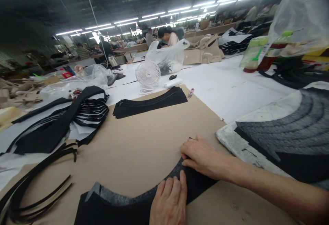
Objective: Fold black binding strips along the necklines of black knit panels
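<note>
A black fabric piece [123, 213] with a curved upper edge lies across the brown board in front of me. A grey strip [115, 197] runs along that curve, and its left end is folded up to a point. My left hand [169, 199] rests flat on the fabric near the middle of the curve, fingers stretched out. Just beyond it, my right hand [199, 156] has its fingers curled and pinched on the fabric's edge, towards the right end. What lies under the right fingertips is mostly hidden.
Stacked black fabric pieces [151, 102] lie farther up the brown board [144, 146], near a small white fan [148, 74] and pink-handled snippers [190, 93]. Black strips [38, 180] and cut pieces [51, 129] lie left. Grey-coated panels [290, 129] and bottles [253, 55] stand right. Co-workers [168, 36] are far back.
</note>
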`<state>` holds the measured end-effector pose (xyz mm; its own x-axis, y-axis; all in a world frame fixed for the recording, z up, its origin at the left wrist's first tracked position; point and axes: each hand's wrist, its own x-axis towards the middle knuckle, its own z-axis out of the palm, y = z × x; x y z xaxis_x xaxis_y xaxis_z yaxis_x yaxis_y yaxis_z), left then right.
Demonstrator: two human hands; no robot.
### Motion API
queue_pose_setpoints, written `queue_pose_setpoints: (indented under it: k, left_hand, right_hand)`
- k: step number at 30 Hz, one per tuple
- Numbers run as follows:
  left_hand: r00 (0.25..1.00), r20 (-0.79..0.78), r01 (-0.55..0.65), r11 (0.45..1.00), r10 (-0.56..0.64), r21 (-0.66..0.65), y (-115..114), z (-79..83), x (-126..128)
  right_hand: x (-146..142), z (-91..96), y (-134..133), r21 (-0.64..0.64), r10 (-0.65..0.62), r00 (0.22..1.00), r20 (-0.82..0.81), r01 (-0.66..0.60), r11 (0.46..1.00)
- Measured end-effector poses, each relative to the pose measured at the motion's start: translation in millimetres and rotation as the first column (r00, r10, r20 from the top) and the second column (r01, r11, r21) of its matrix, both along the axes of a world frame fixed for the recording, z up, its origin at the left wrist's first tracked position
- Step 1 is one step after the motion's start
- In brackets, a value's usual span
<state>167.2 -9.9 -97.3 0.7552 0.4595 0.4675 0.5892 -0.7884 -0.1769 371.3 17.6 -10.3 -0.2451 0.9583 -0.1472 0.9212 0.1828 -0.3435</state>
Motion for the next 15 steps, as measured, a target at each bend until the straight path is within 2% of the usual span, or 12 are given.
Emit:
queue_pose_setpoints:
  k: [6,12,15]
  left_hand:
    - [0.998,0.054,0.026,0.999,-0.029,0.043,5.3,-2.8,3.3]
    - [0.963,0.269,-0.013,0.991,-0.023,0.13,7.8,-11.8,15.0]
    - [0.966,0.259,-0.022,0.987,-0.021,0.161,9.0,-10.5,14.5]
  right_hand:
    - [15.3,-7.3,1.1,-0.014,-0.166,0.978,-0.124,0.166,0.986]
    - [39.4,-20.4,7.2,-0.101,-0.288,0.913,-0.288,0.27,0.958]
    - [42.0,-24.7,7.9,-0.096,-0.32,0.896,-0.307,0.305,0.947]
